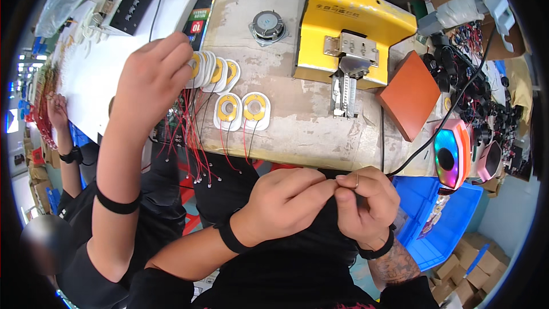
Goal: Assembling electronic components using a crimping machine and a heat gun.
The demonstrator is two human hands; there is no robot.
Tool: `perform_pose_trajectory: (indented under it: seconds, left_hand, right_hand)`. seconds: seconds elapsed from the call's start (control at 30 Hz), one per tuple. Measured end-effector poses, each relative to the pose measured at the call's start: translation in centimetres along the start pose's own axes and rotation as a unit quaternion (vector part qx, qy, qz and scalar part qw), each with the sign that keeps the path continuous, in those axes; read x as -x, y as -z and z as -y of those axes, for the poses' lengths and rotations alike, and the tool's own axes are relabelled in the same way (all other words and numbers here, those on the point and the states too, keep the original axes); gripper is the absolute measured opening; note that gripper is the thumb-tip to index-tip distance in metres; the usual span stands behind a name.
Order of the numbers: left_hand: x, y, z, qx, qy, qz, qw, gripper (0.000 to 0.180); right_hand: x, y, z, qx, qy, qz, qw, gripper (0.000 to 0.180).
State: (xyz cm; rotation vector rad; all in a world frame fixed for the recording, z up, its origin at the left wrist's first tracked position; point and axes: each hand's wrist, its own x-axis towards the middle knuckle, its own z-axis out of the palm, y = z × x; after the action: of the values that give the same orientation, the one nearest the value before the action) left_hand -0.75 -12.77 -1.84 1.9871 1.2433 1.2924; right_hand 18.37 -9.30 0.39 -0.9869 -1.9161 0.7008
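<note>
In front of my body, just off the table's near edge, my two hands meet at the fingertips. My left hand point(286, 203) is closed in a pinch; whatever its fingertips hold is too small to make out. A thin copper-coloured piece point(357, 181) shows between the thumb and curled fingers of my right hand point(369, 203), which is closed on it. Beyond my left hand, two white oval pads point(256, 112) with yellow rings lie on the table, their red and black wires hanging over the edge. A co-worker's hand point(154, 74) is beside a fanned row of similar pads point(220, 74).
A yellow machine point(354, 28) with a metal guide stands at the back, a round speaker point(269, 26) left of it. An orange block point(410, 96) and a lit coloured speaker point(452, 154) are to the right, above a blue bin point(466, 209). A black cable crosses there.
</note>
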Motion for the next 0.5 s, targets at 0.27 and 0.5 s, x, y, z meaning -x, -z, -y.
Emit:
perform_pose_trajectory:
  seconds: [0.27,0.5]
  left_hand:
    - [-4.5,-0.1,0.5,-0.063,0.117,-0.104,0.986,0.019]
    - [-5.9,-0.9,2.8,-0.050,0.082,-0.101,0.990,0.016]
  right_hand:
    - [2.7,3.3,-0.8,-0.055,-0.159,-0.081,0.982,0.010]
    - [3.1,4.0,-1.8,-0.012,-0.147,-0.013,0.989,0.011]
